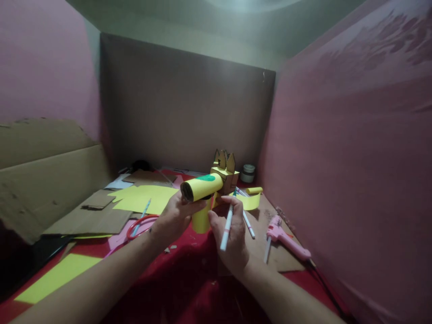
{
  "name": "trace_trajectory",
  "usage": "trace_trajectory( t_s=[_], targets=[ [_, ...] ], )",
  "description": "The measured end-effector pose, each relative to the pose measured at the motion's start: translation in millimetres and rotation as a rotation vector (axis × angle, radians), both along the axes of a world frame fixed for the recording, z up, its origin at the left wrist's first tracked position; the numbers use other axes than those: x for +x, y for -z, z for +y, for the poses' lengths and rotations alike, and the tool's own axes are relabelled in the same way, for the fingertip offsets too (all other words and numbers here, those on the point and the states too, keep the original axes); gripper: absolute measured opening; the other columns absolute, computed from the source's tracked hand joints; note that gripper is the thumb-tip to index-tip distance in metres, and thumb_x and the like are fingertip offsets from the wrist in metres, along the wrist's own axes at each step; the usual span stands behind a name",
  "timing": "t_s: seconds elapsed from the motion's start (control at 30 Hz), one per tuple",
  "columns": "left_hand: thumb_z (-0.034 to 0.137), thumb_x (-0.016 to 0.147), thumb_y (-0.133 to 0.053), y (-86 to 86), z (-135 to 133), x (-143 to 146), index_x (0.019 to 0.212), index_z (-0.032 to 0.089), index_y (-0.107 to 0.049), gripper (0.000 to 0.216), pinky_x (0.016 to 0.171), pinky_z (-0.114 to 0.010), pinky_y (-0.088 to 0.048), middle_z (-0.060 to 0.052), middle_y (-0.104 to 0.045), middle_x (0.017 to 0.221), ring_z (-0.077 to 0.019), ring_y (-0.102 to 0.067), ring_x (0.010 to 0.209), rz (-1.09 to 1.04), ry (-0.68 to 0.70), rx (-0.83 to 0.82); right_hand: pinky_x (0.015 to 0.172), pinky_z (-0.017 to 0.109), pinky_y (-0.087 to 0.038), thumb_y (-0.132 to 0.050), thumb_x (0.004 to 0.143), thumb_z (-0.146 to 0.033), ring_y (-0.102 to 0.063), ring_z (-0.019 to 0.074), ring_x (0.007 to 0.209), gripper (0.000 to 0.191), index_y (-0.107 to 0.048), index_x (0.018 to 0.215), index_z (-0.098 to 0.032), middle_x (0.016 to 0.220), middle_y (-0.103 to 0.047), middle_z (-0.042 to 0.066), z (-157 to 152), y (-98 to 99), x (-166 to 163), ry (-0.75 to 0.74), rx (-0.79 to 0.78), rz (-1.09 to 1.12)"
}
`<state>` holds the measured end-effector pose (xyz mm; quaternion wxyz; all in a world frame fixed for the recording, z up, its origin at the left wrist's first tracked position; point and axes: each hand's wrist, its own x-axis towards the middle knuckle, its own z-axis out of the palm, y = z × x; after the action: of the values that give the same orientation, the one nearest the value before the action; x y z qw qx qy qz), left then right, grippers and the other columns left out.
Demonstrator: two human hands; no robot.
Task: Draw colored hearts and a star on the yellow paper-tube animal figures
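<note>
My left hand (178,213) is closed around a yellow paper-covered cardboard tube (197,185), held tilted with its open end towards the left. A green coloured patch (206,178) shows on top of the tube. Below it is a second yellow tube (201,219), standing upright; whether the two are joined is hidden. Between thumb and fingers, my right hand (232,229) grips a white marker (228,225) with a green tip pointing up and away. Just behind the tubes stands a cardboard piece with pointed tops (225,171) and yellow paper on it.
A pink glue gun (286,238) lies at right on a cardboard sheet (278,258). Another marker (249,225) and a curled yellow strip (251,201) are near my right hand. Left are yellow paper (145,198), red-handled scissors (130,231) and cardboard (84,220). A jar (248,173) stands behind.
</note>
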<state>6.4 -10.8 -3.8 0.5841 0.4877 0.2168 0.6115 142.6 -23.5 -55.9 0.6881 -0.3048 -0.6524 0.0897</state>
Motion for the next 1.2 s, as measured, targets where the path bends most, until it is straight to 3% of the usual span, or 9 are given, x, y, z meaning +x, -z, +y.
trace_trajectory(
  t_s=[0.13,0.3,0.47,0.6,0.7,0.93,1.0,1.1,1.2],
  targets=[
    [0.016,0.066,-0.09,-2.1,4.4,-8.9,0.102,0.014,-0.08,0.037,0.085,-0.024,-0.057,-0.008,-0.082,0.1,-0.0214,-0.073,0.096,-0.055,0.02,-0.052,0.079,0.029,-0.055,-0.053,0.097,-0.019,-0.065,0.0144,0.085,0.022,-0.06,0.116,-0.026,0.095,-0.064,0.001,-10.8,-8.5,10.1,-0.035,0.108,-0.054],
    [0.021,0.065,-0.09,1.7,12.9,-17.6,0.1,0.012,-0.081,0.037,0.082,-0.028,-0.06,-0.01,-0.083,0.095,-0.021,-0.074,0.085,-0.09,0.108,-0.104,0.077,0.028,-0.055,-0.047,0.1,-0.021,-0.066,0.0143,0.087,0.026,-0.068,0.115,-0.028,0.096,-0.068,0.001,-12.7,-12.9,17.3,-0.083,0.158,-0.092],
    [0.022,0.067,-0.088,7.6,17.5,-19.1,0.095,0.007,-0.082,0.032,0.078,-0.03,-0.061,-0.013,-0.083,0.092,-0.0229,-0.075,0.081,-0.096,0.197,-0.187,0.097,0.038,-0.052,-0.053,0.096,-0.017,-0.063,0.0198,0.111,0.024,-0.063,0.115,-0.027,0.105,-0.069,0.003,-16.1,-12.9,20.7,-0.007,0.102,-0.025],
    [0.024,0.07,-0.086,12.0,17.5,-18.6,0.098,0.009,-0.081,0.032,0.08,-0.031,-0.061,-0.012,-0.083,0.095,-0.0229,-0.075,0.082,-0.132,0.248,-0.222,0.102,0.044,-0.05,-0.053,0.093,-0.012,-0.063,0.0215,0.11,0.024,-0.065,0.108,-0.027,0.097,-0.069,0.002,-19.7,-15.6,19.2,-0.03,0.123,0.032],
    [0.023,0.069,-0.087,13.0,16.5,-18.3,0.103,0.011,-0.08,0.037,0.08,-0.029,-0.059,-0.011,-0.083,0.094,-0.0214,-0.075,0.082,-0.147,0.261,-0.191,0.098,0.045,-0.052,-0.055,0.091,-0.011,-0.066,0.0226,0.105,0.023,-0.066,0.105,-0.026,0.09,-0.069,0.002,-20.1,-27.9,20.2,-0.069,0.079,0.065],
    [0.02,0.073,-0.081,16.9,18.0,-20.4,0.116,0.015,-0.075,0.044,0.086,-0.031,-0.057,-0.009,-0.082,0.097,-0.0222,-0.074,0.087,-0.171,0.268,-0.211,0.071,0.025,-0.056,-0.056,0.091,-0.01,-0.068,0.0138,0.083,0.022,-0.065,0.104,-0.026,0.093,-0.07,0.0,-8.1,-68.2,19.2,-0.094,0.089,-0.065],
    [0.017,0.074,-0.078,21.7,19.0,-22.6,0.123,0.017,-0.073,0.05,0.085,-0.03,-0.057,-0.007,-0.082,0.096,-0.0212,-0.074,0.085,-0.193,0.283,-0.246,0.074,0.026,-0.056,-0.057,0.091,-0.009,-0.067,0.0132,0.083,0.021,-0.062,0.101,-0.026,0.092,-0.067,0.0,-3.1,-66.7,15.1,-0.118,0.03,-0.066],
    [0.015,0.074,-0.075,29.9,18.9,-25.5,0.129,0.017,-0.07,0.055,0.08,-0.028,-0.057,-0.007,-0.082,0.096,-0.0214,-0.075,0.083,-0.183,0.311,-0.299,0.085,0.036,-0.056,-0.057,0.089,-0.007,-0.067,0.019,0.094,0.022,-0.063,0.1,-0.025,0.088,-0.066,0.001,2.1,-55.1,11.2,-0.186,0.106,-0.043],
    [0.017,0.074,-0.076,35.2,16.5,-25.1,0.128,0.014,-0.071,0.054,0.081,-0.03,-0.058,-0.011,-0.082,0.096,-0.0235,-0.075,0.084,-0.173,0.34,-0.325,0.089,0.041,-0.055,-0.057,0.09,-0.009,-0.067,0.0216,0.098,0.019,-0.065,0.1,-0.024,0.087,-0.067,0.002,3.5,-42.1,12.2,-0.22,0.045,0.015]
  ],
)
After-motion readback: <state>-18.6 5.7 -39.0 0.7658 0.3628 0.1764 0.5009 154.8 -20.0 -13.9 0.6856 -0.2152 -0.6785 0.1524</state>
